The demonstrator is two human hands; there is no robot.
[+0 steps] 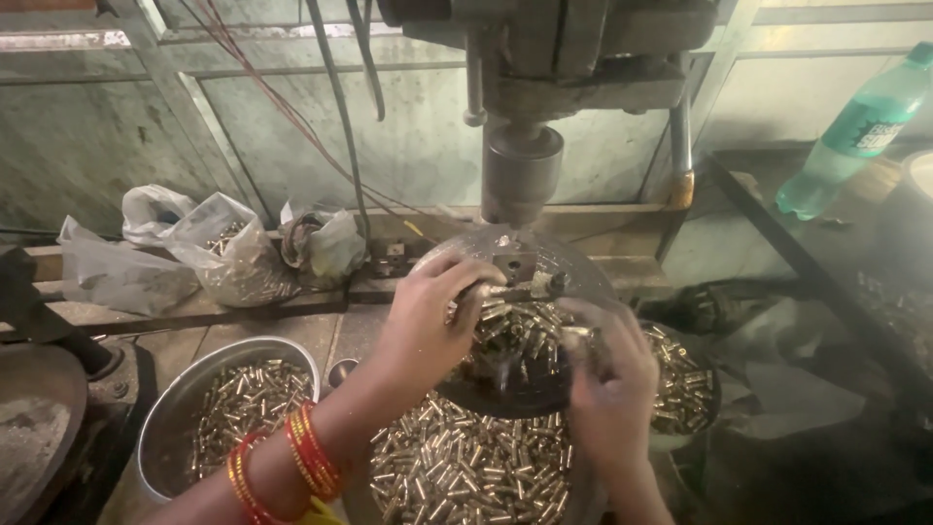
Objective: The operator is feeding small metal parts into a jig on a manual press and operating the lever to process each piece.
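Observation:
My left hand (428,316), with red and yellow bangles on the wrist, reaches onto the round metal machine table (583,267) and pinches a small brass piece against the fixture block (513,262) under the press spindle (522,170). My right hand (607,384) is blurred, just right of the table, closed around what looks like a small brass piece. Several loose brass pieces (515,331) lie on the table between the hands.
A steel bowl (165,408) of brass pieces sits at lower left, a pile (466,472) below the table, another bowl (690,384) at right. Plastic bags (224,253) rest on the back ledge. A green bottle (855,126) stands at right. A dark round machine part (34,418) is at far left.

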